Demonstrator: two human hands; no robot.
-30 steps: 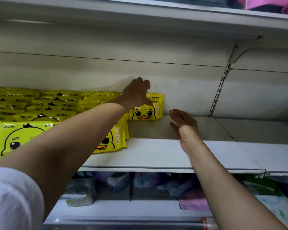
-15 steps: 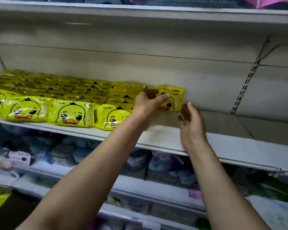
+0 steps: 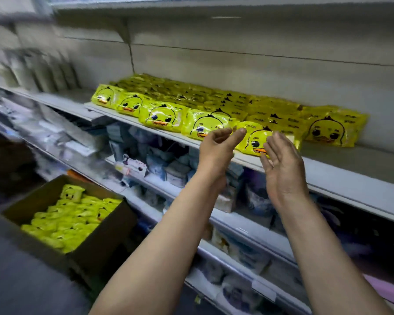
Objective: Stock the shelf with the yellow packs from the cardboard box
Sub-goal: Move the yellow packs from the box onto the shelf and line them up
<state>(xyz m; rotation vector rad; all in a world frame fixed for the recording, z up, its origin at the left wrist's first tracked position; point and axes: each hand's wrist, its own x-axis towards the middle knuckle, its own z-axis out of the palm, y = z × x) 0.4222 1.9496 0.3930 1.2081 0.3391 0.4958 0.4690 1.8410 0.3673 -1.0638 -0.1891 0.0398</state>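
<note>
Several yellow packs with a duck face [image 3: 162,115] lie in rows on the white shelf [image 3: 341,178]; the rightmost pack [image 3: 328,130] leans at the back. My left hand [image 3: 216,148] and my right hand [image 3: 282,164] hover in front of the shelf edge, both empty with loosely bent fingers, just short of one front pack [image 3: 256,139]. The cardboard box [image 3: 96,242] stands at lower left, open, with several yellow packs [image 3: 66,219] inside.
The shelf to the right of the packs is bare. Lower shelves [image 3: 243,230] hold pale packaged goods. More goods stand on the shelf at far left [image 3: 43,71], blurred. A dark floor area lies beside the box.
Both hands have drawn back from the shelf, off the packs. The view has swung left and down, bringing the cardboard box into sight.
</note>
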